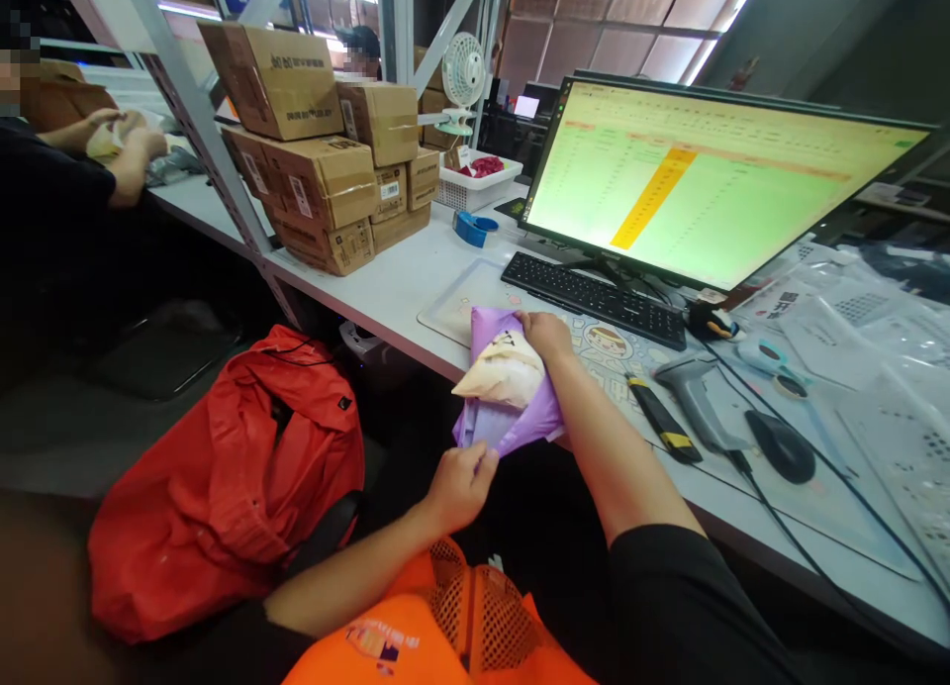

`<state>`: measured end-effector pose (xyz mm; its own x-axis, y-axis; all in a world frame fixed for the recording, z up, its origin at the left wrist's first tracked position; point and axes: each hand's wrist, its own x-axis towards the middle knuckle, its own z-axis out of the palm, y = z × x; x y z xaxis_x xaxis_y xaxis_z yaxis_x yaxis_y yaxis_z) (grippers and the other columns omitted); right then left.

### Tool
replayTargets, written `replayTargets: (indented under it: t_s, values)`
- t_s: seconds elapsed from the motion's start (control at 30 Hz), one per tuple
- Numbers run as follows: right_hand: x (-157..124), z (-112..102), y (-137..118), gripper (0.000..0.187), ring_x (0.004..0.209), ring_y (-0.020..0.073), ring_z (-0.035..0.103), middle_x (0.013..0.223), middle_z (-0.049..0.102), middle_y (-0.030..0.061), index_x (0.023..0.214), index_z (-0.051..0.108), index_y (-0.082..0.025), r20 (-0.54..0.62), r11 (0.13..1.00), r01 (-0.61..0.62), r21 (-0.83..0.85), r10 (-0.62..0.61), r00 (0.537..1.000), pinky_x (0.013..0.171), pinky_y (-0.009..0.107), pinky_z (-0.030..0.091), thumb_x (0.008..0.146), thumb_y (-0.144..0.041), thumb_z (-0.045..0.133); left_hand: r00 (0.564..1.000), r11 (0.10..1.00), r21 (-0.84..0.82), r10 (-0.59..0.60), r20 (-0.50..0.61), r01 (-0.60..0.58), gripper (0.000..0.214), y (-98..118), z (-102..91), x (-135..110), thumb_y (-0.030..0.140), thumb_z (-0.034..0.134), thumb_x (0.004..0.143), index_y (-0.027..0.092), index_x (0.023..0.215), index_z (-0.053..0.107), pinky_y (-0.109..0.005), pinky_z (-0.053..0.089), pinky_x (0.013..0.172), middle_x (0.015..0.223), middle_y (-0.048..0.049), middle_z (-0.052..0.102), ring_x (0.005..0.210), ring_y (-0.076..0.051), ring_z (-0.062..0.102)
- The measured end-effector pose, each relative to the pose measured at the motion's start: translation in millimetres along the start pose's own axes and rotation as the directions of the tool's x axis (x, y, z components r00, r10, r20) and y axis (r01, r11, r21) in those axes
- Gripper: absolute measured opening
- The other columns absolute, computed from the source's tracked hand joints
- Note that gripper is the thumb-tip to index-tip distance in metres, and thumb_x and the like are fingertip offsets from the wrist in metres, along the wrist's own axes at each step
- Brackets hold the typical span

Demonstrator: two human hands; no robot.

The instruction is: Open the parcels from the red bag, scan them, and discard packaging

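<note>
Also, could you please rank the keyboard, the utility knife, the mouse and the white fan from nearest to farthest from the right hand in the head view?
From the right hand on the purple bag:
1. Keyboard, just behind it.
2. Utility knife, to its right.
3. Mouse, farther right.
4. White fan, far back by the boxes.

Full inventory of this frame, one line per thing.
purple bag: one, purple, desk edge
cream packet: one, cream, on purple bag
monitor: one, green-orange sheet, desk right
keyboard: one, black, below monitor
scanner: one, grey, right of purple bag
knife: one, black-yellow, beside scanner
mouse: one, black, right of scanner
boxes: several, brown, stacked desk left
tape dispenser: one, blue, near boxes
red bag: one, red, below desk
left hand: one, pinching purple bag's near edge
right hand: one, gripping its far end
</note>
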<state>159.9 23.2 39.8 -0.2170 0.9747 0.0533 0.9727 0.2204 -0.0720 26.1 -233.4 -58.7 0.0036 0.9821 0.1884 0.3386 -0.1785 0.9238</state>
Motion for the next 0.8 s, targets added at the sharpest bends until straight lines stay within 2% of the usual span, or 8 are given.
replayTargets:
  t_s: [0.1, 0.2, 0.33, 0.43, 0.5, 0.57, 0.7, 0.8]
  values:
    - [0, 0, 3, 0.06, 0.114, 0.0316, 0.066, 0.12, 0.073, 0.0192, 0.116, 0.079, -0.014, -0.016, 1.0, -0.002, 0.029, 0.002, 1.0, 0.085, 0.033, 0.044, 0.115, -0.05, 0.031, 0.986, 0.958, -0.269, -0.133, -0.098, 0.103, 0.059, -25, -3.9, 21, 0.073, 0.051, 0.092, 0.021, 0.066, 0.046, -0.029, 0.033, 0.061, 0.06, 0.0016, 0.047, 0.059, -0.014, 0.046]
    - [-7, -5, -1, 0.056, 0.106, 0.0305, 0.068, 0.111, 0.074, 0.0199, 0.102, 0.08, -0.013, -0.02, 0.998, 0.012, 0.062, -0.011, 1.0, 0.081, 0.032, 0.044, 0.115, -0.045, 0.037, 0.981, 0.894, -0.429, -0.176, -0.076, 0.127, 0.064, -33, -19.5, 46, 0.082, 0.064, 0.08, 0.019, 0.092, 0.062, -0.03, 0.049, 0.072, 0.084, -0.0052, 0.068, 0.079, -0.02, 0.064]
    - [-47, -13, -19, 0.048, 0.093, 0.0276, 0.069, 0.097, 0.074, 0.0183, 0.087, 0.075, -0.013, -0.083, 0.992, 0.064, 0.11, -0.055, 0.995, 0.078, 0.031, 0.043, 0.113, -0.037, 0.042, 0.965, 0.584, -0.775, -0.226, 0.131, 0.242, 0.085, -15, -37.6, 56, 0.076, 0.087, 0.062, 0.02, 0.122, 0.064, -0.043, 0.059, 0.089, 0.122, -0.0146, 0.072, 0.11, -0.031, 0.07]
    - [-107, -12, -28, 0.048, 0.092, 0.0247, 0.067, 0.094, 0.072, 0.0145, 0.08, 0.069, -0.017, -0.197, 0.98, 0.133, 0.145, -0.103, 0.975, 0.082, 0.031, 0.044, 0.112, -0.037, 0.04, 0.955, 0.434, -0.871, -0.275, 0.115, 0.23, 0.085, 6, -41.9, 51, 0.076, 0.089, 0.059, 0.018, 0.118, 0.068, -0.05, 0.059, 0.099, 0.119, -0.0164, 0.074, 0.113, -0.035, 0.07]
    - [-151, -8, -24, 0.05, 0.084, 0.0233, 0.064, 0.086, 0.069, 0.0115, 0.076, 0.064, -0.019, -0.363, 0.944, 0.193, 0.267, -0.087, 0.928, 0.079, 0.031, 0.045, 0.111, -0.043, 0.038, 0.964, 0.441, -0.883, -0.263, 0.044, 0.161, 0.077, 18, -44.4, 46, 0.068, 0.092, 0.062, 0.017, 0.114, 0.069, -0.047, 0.057, 0.102, 0.116, -0.015, 0.075, 0.111, -0.033, 0.072]
    - [-188, -3, -13, 0.049, 0.072, 0.0211, 0.06, 0.076, 0.064, 0.0066, 0.077, 0.061, -0.02, -0.46, 0.861, 0.234, 0.451, 0.0, 0.888, 0.071, 0.031, 0.045, 0.107, -0.055, 0.044, 0.98, 0.524, -0.848, -0.195, -0.028, 0.08, 0.067, 27, -48.9, 41, 0.057, 0.094, 0.065, 0.017, 0.113, 0.069, -0.042, 0.057, 0.099, 0.114, -0.0118, 0.075, 0.105, -0.029, 0.072]
    - [-232, 9, 7, 0.059, 0.077, 0.0224, 0.064, 0.091, 0.069, 0.0072, 0.103, 0.061, -0.02, -0.417, 0.674, 0.19, 0.714, 0.192, 0.889, 0.068, 0.032, 0.052, 0.091, -0.077, 0.06, 1.0, 0.756, -0.654, 0.008, 0.024, 0.009, 0.048, 35, -58.3, 32, 0.046, 0.089, 0.073, 0.015, 0.107, 0.073, -0.034, 0.057, 0.089, 0.103, -0.0081, 0.076, 0.094, -0.023, 0.071]
    - [-253, 20, 7, 0.068, 0.086, 0.027, 0.068, 0.1, 0.071, 0.0113, 0.114, 0.062, -0.018, -0.389, 0.629, 0.145, 0.764, 0.27, 0.881, 0.074, 0.036, 0.056, 0.089, -0.082, 0.058, 0.991, 0.827, -0.562, 0.059, 0.121, 0.02, 0.04, 35, -55.3, 19, 0.046, 0.083, 0.081, 0.015, 0.104, 0.076, -0.034, 0.057, 0.089, 0.104, -0.0092, 0.077, 0.096, -0.025, 0.072]
